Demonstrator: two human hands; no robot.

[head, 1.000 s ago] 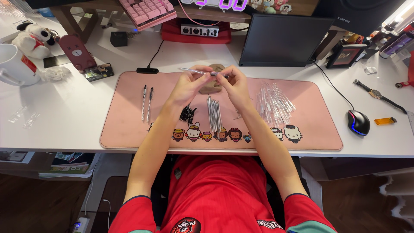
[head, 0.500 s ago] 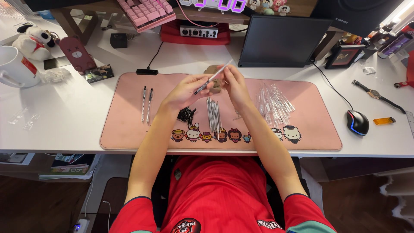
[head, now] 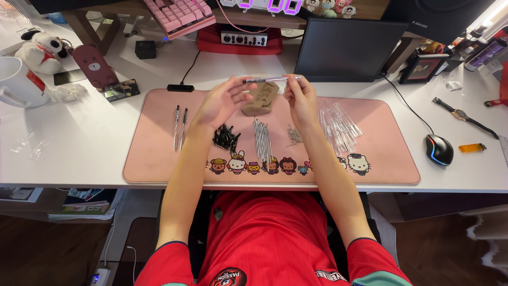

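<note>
The person holds a clear pen (head: 267,80) level between both hands, raised above the pink desk mat (head: 159,159). The left hand (head: 219,101) pinches one end with its fingers (head: 239,85) closed on the barrel, and the right hand (head: 300,95) grips the other end the same way. To my eye the two ends are being pressed or twisted together, which goes best with the barrel kept straight and both grips close to the joint, so nothing bends or springs loose.

Just below the fingers lies a small tan pouch (head: 260,98). Nearer the body sit a heap of black pen parts (head: 225,137), a row of thin refills (head: 261,140) and a scatter of small springs (head: 294,136). Right of the right hand is a pile of clear barrels (head: 338,124); left of the left hand lie two finished pens (head: 180,126).

The white tabletop (head: 79,153) also carries a dark tablet (head: 346,50), a mouse (head: 440,149), a wristwatch (head: 459,114), an orange lighter (head: 472,148), a white mug (head: 18,82) and a plush dog (head: 42,51). A pink keyboard (head: 180,15) sits on the shelf behind.
</note>
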